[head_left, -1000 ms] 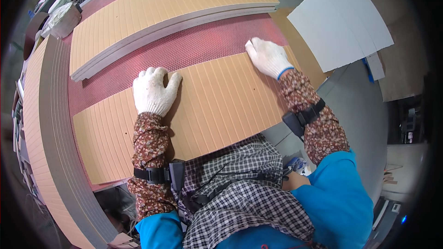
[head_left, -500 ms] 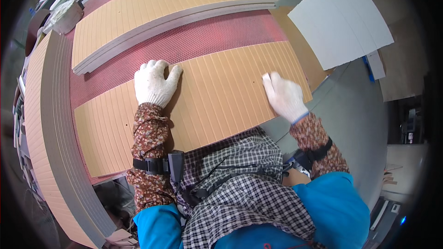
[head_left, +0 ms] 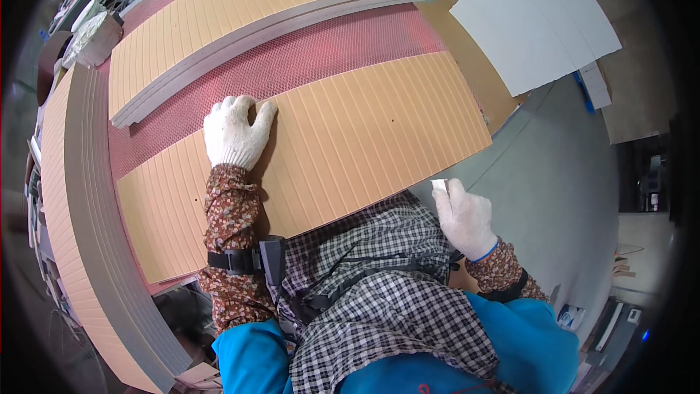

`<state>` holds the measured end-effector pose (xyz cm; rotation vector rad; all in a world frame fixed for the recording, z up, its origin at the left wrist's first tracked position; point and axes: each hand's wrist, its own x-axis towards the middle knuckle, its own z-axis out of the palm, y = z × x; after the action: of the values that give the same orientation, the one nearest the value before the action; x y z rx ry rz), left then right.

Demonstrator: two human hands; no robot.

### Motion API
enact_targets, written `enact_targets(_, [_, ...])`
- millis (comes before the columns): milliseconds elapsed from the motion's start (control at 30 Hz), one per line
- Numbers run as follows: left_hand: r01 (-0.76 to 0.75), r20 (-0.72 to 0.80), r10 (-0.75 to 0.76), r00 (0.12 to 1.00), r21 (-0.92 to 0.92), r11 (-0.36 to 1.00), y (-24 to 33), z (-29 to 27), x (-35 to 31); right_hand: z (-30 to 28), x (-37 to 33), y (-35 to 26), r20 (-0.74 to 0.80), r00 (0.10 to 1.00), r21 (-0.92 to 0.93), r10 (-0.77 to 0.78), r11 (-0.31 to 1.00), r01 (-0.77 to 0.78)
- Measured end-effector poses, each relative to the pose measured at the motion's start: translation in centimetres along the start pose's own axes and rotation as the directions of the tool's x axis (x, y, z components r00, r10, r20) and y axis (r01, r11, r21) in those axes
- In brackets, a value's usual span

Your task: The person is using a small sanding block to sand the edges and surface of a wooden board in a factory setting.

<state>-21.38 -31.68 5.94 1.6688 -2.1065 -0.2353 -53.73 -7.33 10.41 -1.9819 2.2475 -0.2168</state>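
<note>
A long tan grooved panel (head_left: 350, 128), with two small dark holes, lies aslant on the red mesh-covered tabletop (head_left: 350, 39). My left hand (head_left: 237, 131), in a white knitted glove, presses on its far edge; the fingers curl over that edge and the thumb is apart. Off the near right edge, my gloved right hand (head_left: 467, 219) is closed around a small flat white piece (head_left: 440, 184). Only the end of this piece shows between thumb and forefinger, so its kind is unclear. The right hand does not touch the panel.
Behind lies a stack of similar grooved panels (head_left: 270, 0). Another tall stack (head_left: 95, 197) stands along the left side. A large white sheet (head_left: 536, 25) and a brown board (head_left: 485, 95) are at the far right. A wrapped white bundle (head_left: 95, 38) sits at the far left.
My right hand has moved from above the panel's right part toward me, off its near edge, still holding the white piece. My left hand stays on the far edge.
</note>
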Motion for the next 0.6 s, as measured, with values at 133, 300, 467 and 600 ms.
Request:
enact_targets(133, [0.018, 0.001, -0.018, 1.0, -0.009, 1.0, 0.4, -0.5, 0.0, 0.2, 0.9, -0.7, -0.03, 0.999, 0.036, -0.046, 0.998, 0.047])
enact_targets(300, [0.025, 0.022, -0.025, 0.999, -0.007, 1.0, 0.1, -0.5, -0.1, 0.4, 1.3, -1.0, -0.022, 0.995, -0.016, -0.102, 0.995, 0.102])
enact_targets(467, [0.01, -0.002, -0.01, 1.0, -0.006, 1.0, 0.3, -0.5, 0.0, -0.5, 5.8, -1.6, 0.052, 0.994, -0.057, -0.099, 0.993, 0.102])
enact_targets(600, [0.01, -0.012, -0.01, 1.0, -0.002, 1.0, 0.1, -0.3, 0.0, -0.6, 13.0, -2.9, 0.108, 0.993, -0.086, -0.058, 0.994, 0.067])
